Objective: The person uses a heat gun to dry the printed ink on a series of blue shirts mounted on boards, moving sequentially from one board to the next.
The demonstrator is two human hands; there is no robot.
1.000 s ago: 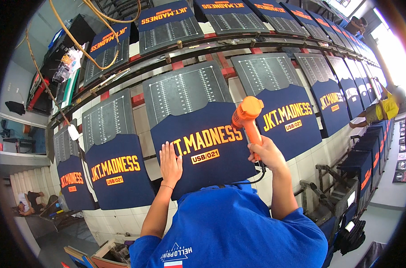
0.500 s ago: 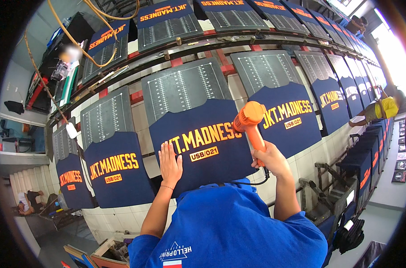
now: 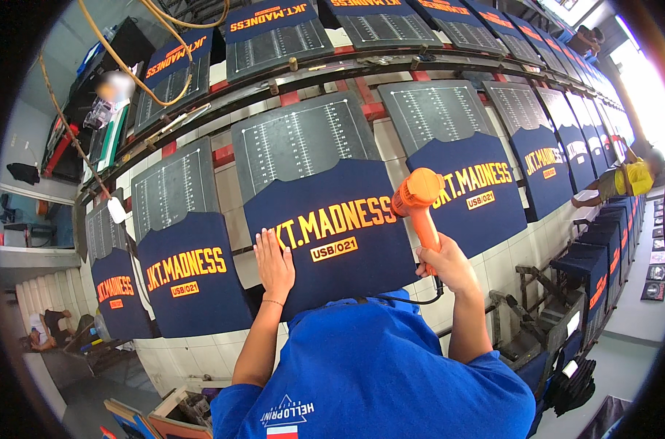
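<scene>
A navy T-shirt (image 3: pixel 332 267) with orange lettering lies on a dark printing board (image 3: pixel 303 139) marked with white scales. Flat against its left side rests my left hand (image 3: pixel 275 265), fingers stretched out, beside the first letters. My right hand (image 3: pixel 449 265) is wrapped round the handle of an orange heat gun (image 3: pixel 419 201). The gun's head hovers over the right end of the print, partly covering the first letter of the shirt to the right. A black cord (image 3: pixel 424 298) runs from the handle's foot toward my body. The nozzle's opening cannot be made out.
Boards with matching navy shirts stand on both sides, one to the left (image 3: pixel 193 285) and one to the right (image 3: pixel 471 219). Beyond a dark rail (image 3: pixel 332 62) runs another row. A yellow hose (image 3: pixel 113 51) hangs at upper left. A person in yellow (image 3: pixel 635 178) works far right.
The heat gun in my right hand has shifted slightly to the right, uncovering the print's last letters. My left hand has slid a little left along the shirt.
</scene>
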